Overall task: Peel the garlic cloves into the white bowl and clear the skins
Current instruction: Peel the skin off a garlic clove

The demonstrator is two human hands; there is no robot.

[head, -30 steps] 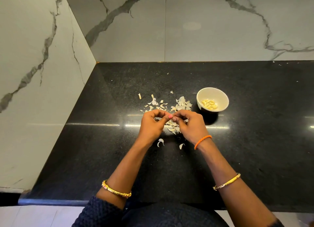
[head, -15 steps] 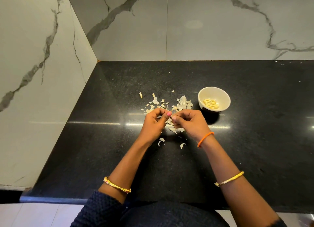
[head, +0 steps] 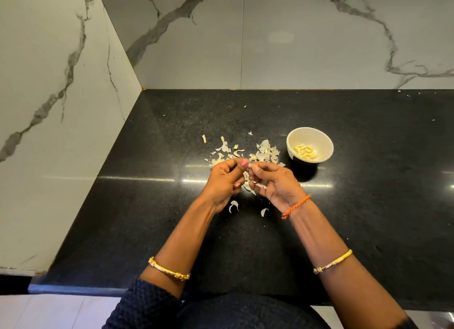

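- Left hand (head: 222,181) and right hand (head: 275,182) meet fingertip to fingertip above the table (head: 368,205). Each grip is curled and pinching a small pale item between them, judged to be a garlic clove (head: 250,165) under peeling; it is largely hidden by the fingers.
- The white bowl (head: 310,144) stands just right of the hands, upright, with several peeled cloves (head: 305,152) lying in its bottom.
- Loose skins (head: 264,151) lie scattered on the table beyond the hands and partly under them. Two curled pieces sit nearer the person, one by the left wrist (head: 233,206) and one by the right (head: 263,212).
- Risk: the clove is small and held only at the fingertips. A hard pull on the skin could flick it out onto the table or into the litter of skins.
- Risk: skin fragments are light. Any brisk hand movement or a draught could drift them further, or into the bowl, which stands near the pile.
- Risk: pale flecks lie well apart from the main scatter, toward the back wall (head: 319,45). These are likely to be missed when clearing.
- Risk: the bowl stands near the right forearm's path; a careless sweep could knock it.
- Surface: polished black speckled stone, reflective, with bright light streaks across it.
- Room: a corner position. White marble-pattern panels with grey veins form the back wall and the left wall (head: 49,107). Pale floor shows below the table edge.
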